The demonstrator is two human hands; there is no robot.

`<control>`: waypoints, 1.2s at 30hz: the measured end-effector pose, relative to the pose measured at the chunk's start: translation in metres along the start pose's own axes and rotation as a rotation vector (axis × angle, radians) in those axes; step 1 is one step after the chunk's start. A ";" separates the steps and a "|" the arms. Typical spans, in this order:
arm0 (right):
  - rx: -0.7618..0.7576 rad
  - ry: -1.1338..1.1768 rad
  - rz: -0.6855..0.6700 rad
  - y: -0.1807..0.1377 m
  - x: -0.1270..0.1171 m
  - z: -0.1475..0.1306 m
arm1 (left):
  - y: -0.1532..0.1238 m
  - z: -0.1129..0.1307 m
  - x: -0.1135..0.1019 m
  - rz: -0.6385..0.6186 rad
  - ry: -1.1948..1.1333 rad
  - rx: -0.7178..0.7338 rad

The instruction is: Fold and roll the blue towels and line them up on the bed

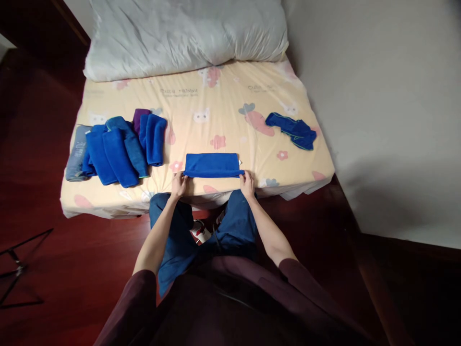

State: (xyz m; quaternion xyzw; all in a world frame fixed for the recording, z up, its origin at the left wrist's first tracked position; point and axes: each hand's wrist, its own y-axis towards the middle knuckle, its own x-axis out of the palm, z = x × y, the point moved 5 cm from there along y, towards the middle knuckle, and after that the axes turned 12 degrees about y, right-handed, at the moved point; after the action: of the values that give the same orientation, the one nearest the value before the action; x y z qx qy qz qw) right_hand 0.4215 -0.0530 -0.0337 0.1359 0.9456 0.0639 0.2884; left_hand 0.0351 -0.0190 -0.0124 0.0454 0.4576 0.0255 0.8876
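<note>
A blue towel (212, 164) lies flat on the bed near its front edge, its near side folded over in a narrow strip. My left hand (179, 185) pinches the near left corner of the towel. At the near right corner, my right hand (247, 184) grips the cloth the same way, fingers closed. A small white tag shows at the towel's right edge. To the left lies a pile of folded or rolled cloths (118, 151), mostly blue, with a purple one and a grey-blue one among them.
A crumpled dark blue cloth with green edging (293, 130) rests on the right of the bed. Behind, a large pale bedding roll (187, 36) spans the patterned sheet (219, 115). A wall (382, 105) stands right; black tripod legs (19, 269) are on the floor at left.
</note>
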 end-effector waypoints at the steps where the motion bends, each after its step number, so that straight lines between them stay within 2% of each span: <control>1: 0.020 0.006 0.009 0.000 0.001 0.003 | 0.000 -0.002 0.001 0.005 -0.003 -0.032; 8: 0.064 0.045 0.052 -0.001 0.001 0.012 | -0.007 -0.006 0.006 -0.017 0.002 -0.161; 17: 0.047 0.157 0.074 -0.001 0.003 0.017 | -0.015 -0.003 -0.007 -0.024 -0.160 -0.343; 23: 0.055 0.108 0.059 -0.001 0.004 0.016 | -0.020 -0.004 -0.014 -0.033 -0.109 -0.440; 36: 0.105 0.029 0.076 -0.002 -0.001 0.003 | -0.026 -0.004 -0.005 0.019 -0.080 -0.378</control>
State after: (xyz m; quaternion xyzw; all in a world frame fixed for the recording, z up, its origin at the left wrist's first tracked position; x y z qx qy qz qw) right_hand 0.4231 -0.0555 -0.0358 0.1855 0.9460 0.0272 0.2643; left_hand 0.0296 -0.0452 -0.0134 -0.1167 0.4086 0.1176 0.8975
